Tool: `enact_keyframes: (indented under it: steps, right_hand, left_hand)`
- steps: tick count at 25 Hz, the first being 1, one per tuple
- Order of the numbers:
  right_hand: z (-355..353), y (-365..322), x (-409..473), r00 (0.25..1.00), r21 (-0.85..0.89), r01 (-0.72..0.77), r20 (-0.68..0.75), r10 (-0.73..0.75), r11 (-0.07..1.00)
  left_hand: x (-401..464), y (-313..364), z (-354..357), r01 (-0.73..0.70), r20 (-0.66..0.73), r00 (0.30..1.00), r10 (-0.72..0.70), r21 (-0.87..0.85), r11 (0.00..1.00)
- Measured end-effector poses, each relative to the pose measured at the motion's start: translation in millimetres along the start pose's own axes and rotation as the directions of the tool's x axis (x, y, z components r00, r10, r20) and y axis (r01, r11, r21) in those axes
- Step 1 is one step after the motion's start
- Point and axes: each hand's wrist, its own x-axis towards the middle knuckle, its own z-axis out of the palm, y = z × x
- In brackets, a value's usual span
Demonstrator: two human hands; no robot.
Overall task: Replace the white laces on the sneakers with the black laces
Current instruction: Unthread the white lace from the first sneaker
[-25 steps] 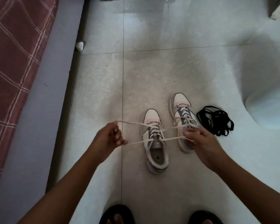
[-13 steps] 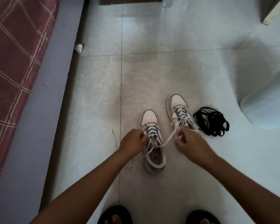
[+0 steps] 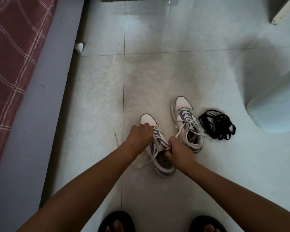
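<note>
both hands (image 3: pixel 141 134) closed in over left sneaker (image 3: pixel 159 148) laces.

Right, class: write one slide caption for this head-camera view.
Both hands, left and right, work white laces out of the nearer sneaker; black laces wait beside the other.

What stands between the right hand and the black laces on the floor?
The right sneaker stands between the right hand and the black laces. The hand pinches a white lace of the left sneaker.
</note>
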Motion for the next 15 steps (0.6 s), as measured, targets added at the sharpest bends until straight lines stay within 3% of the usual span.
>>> enact_keyframes:
  steps: [1,2,3,4,5,6,7,9,11,12,13,14,15]
  right_hand:
    - [0.8,0.0,0.7,1.0,-0.022,0.011,0.006,-0.01,1.0]
    - [2.4,-0.3,1.0,1.0,-0.046,0.022,0.02,-0.021,0.999]
    - [4.1,-0.3,0.2,0.999,-0.07,0.026,0.037,-0.023,0.997]
    - [5.3,0.2,-0.9,0.999,-0.085,0.024,0.05,-0.019,0.996]
    - [6.0,1.2,-2.1,0.998,-0.084,0.016,0.056,-0.012,0.996]
    - [6.4,2.4,-2.9,0.998,-0.073,0.006,0.055,-0.002,0.997]
    - [6.0,3.4,-3.3,0.999,-0.058,-0.007,0.051,0.01,0.998]
    - [5.0,4.2,-2.6,0.999,-0.017,-0.038,0.037,0.038,0.999]
    - [3.9,4.1,-0.9,0.998,0.008,-0.051,0.023,0.051,0.999]
    - [3.6,4.6,-1.2,0.998,0.014,-0.056,0.019,0.055,0.998]
    - [3.2,5.5,-1.9,0.998,0.022,-0.061,0.014,0.061,0.998]
    - [2.8,7.1,-2.4,0.998,0.033,-0.068,0.008,0.067,0.997]
    - [2.3,9.3,-3.3,0.997,0.041,-0.076,0.004,0.076,0.996]
  left_hand:
    - [-1.3,3.1,1.8,0.05,-0.017,0.999,-0.049,0.05,0.998]
    - [-0.9,4.5,4.3,0.215,0.069,0.975,-0.21,-0.077,0.974]
    - [2.5,2.6,4.7,0.399,0.24,0.911,-0.335,-0.314,0.861]
    - [7.1,-0.3,3.4,0.609,0.5,0.789,-0.357,-0.561,0.56]
    - [9.1,-2.3,1.6,0.735,0.686,0.676,-0.27,-0.655,0.178]
    - [9.2,-1.4,-0.6,0.745,0.756,0.638,-0.147,-0.654,-0.129]
    - [6.7,0.7,0.6,0.684,0.733,0.671,-0.11,-0.669,-0.291]
    - [0.9,4.1,0.9,0.51,0.63,0.765,-0.136,-0.721,-0.47]
    - [-8.1,0.3,-0.9,0.37,0.519,0.854,-0.044,-0.665,-0.649]
    - [-13.0,-4.3,0.0,0.359,0.472,0.881,0.001,-0.669,-0.65]
    - [-15.2,-12.4,2.4,0.391,0.45,0.893,0.005,-0.772,-0.501]
    - [-14.0,-23.2,7.4,0.41,0.419,0.907,-0.031,-0.9,-0.149]
    - [-12.4,-34.1,12.8,0.403,0.394,0.914,-0.096,-0.856,0.324]
